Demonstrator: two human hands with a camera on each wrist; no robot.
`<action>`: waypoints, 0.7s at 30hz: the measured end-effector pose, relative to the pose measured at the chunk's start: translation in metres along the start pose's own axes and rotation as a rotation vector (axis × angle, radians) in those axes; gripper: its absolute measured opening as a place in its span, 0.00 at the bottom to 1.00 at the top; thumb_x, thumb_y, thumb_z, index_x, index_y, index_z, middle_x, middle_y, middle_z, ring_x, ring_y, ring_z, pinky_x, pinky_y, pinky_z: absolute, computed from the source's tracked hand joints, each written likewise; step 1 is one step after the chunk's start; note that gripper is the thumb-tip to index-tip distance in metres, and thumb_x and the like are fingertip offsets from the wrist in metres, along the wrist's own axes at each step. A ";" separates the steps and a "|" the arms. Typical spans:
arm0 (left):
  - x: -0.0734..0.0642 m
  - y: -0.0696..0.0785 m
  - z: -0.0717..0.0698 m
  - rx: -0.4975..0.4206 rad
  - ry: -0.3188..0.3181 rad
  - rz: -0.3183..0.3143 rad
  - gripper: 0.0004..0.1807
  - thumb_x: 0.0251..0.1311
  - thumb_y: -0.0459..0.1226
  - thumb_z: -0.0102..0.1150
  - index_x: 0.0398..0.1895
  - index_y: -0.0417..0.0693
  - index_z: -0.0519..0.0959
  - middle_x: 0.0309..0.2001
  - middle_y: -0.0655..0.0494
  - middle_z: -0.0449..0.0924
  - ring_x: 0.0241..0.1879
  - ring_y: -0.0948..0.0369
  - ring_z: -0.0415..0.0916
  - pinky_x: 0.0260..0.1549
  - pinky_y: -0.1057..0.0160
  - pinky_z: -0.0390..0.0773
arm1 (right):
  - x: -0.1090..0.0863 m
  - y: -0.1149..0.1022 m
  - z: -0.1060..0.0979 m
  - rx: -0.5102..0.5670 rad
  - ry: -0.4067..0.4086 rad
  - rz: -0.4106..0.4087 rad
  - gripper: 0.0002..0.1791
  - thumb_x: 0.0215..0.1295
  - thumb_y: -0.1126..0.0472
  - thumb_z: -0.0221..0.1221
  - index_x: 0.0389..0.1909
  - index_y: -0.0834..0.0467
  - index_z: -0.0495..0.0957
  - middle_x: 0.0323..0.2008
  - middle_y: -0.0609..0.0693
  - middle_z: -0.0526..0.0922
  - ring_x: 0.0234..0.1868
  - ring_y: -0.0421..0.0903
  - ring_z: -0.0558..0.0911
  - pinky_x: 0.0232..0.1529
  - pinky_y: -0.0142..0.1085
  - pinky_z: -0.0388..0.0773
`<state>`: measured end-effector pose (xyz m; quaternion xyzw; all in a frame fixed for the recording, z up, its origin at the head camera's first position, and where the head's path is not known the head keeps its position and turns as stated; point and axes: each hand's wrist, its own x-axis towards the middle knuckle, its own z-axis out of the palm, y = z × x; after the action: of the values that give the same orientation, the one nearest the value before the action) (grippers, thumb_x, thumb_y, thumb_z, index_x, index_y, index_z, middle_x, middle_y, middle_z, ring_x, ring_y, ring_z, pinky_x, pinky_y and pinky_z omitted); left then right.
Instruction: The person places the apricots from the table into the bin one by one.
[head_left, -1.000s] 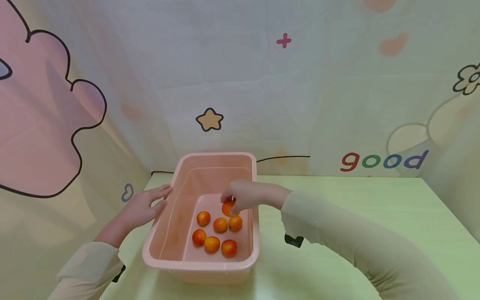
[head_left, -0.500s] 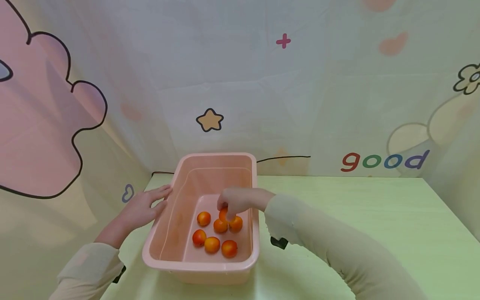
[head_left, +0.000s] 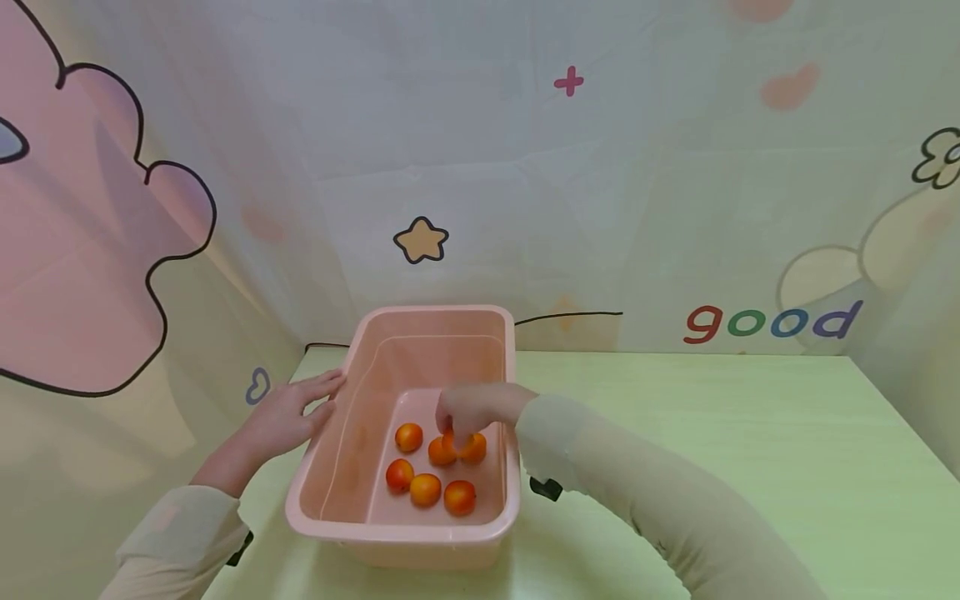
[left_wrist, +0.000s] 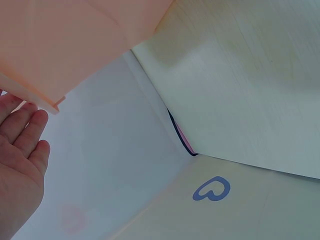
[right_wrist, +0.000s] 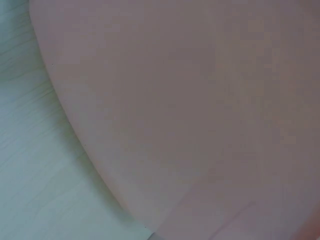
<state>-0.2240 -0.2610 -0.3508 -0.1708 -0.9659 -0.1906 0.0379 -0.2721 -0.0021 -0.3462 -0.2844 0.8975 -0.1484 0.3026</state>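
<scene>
Inside the pink plastic basin (head_left: 495, 530) lie several small round fruits, orange to red-orange. My right hand (head_left: 468, 408) reaches over the basin's right rim and pinches an orange fruit (head_left: 448, 437), mostly hidden under the fingers. That fruit overlaps two others in the head view, one orange fruit (head_left: 439, 452) on the left and another (head_left: 474, 450) on the right. My left hand (head_left: 281, 421) rests its extended fingers on the basin's left rim; in the left wrist view its fingertips (left_wrist: 37, 120) are right at the rim. The right wrist view shows the basin's outer wall (right_wrist: 150, 110), not the hand.
The basin stands on a pale green tabletop (head_left: 675, 433), which stretches away to its right. A printed curtain (head_left: 480, 167) hangs behind the table and along the left side. In the basin's front part sit a red-orange fruit (head_left: 460, 497) and several others.
My right hand has moved left and then down with the orange fruit, toward the two fruits in the middle. My left hand has stayed on the rim.
</scene>
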 end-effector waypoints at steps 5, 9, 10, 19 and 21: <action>0.000 0.000 0.001 0.007 0.010 0.011 0.23 0.60 0.37 0.47 0.59 0.40 0.66 0.60 0.43 0.65 0.58 0.42 0.63 0.52 0.43 0.66 | 0.000 0.001 0.005 0.044 -0.031 0.058 0.13 0.45 0.65 0.65 0.31 0.46 0.77 0.35 0.44 0.78 0.36 0.43 0.73 0.45 0.38 0.74; 0.000 0.000 0.002 -0.001 0.010 0.011 0.23 0.60 0.37 0.47 0.59 0.41 0.66 0.60 0.43 0.65 0.58 0.43 0.63 0.52 0.43 0.66 | 0.002 0.003 0.011 0.117 -0.050 0.098 0.14 0.42 0.66 0.66 0.31 0.47 0.77 0.31 0.44 0.77 0.36 0.44 0.73 0.47 0.41 0.73; 0.000 0.000 0.002 -0.001 0.010 0.009 0.23 0.60 0.37 0.47 0.59 0.41 0.66 0.60 0.43 0.65 0.58 0.43 0.63 0.52 0.43 0.66 | 0.002 0.004 0.012 0.127 -0.052 0.103 0.15 0.42 0.66 0.66 0.32 0.48 0.77 0.31 0.44 0.76 0.36 0.45 0.73 0.48 0.42 0.73; 0.001 -0.003 0.002 0.007 0.019 0.030 0.22 0.60 0.36 0.47 0.58 0.39 0.66 0.60 0.43 0.65 0.58 0.43 0.63 0.52 0.44 0.66 | 0.006 0.005 0.013 0.108 -0.061 0.112 0.16 0.41 0.67 0.65 0.34 0.51 0.77 0.30 0.45 0.76 0.37 0.47 0.73 0.48 0.43 0.73; 0.001 -0.003 0.002 0.009 0.020 0.034 0.22 0.60 0.36 0.47 0.58 0.39 0.66 0.60 0.43 0.65 0.58 0.43 0.63 0.52 0.44 0.66 | 0.007 0.005 0.013 0.089 -0.064 0.111 0.16 0.41 0.67 0.65 0.34 0.52 0.77 0.29 0.45 0.75 0.36 0.47 0.73 0.47 0.42 0.73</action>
<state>-0.2260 -0.2628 -0.3536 -0.1851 -0.9633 -0.1872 0.0517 -0.2702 -0.0039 -0.3617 -0.2250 0.8944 -0.1621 0.3510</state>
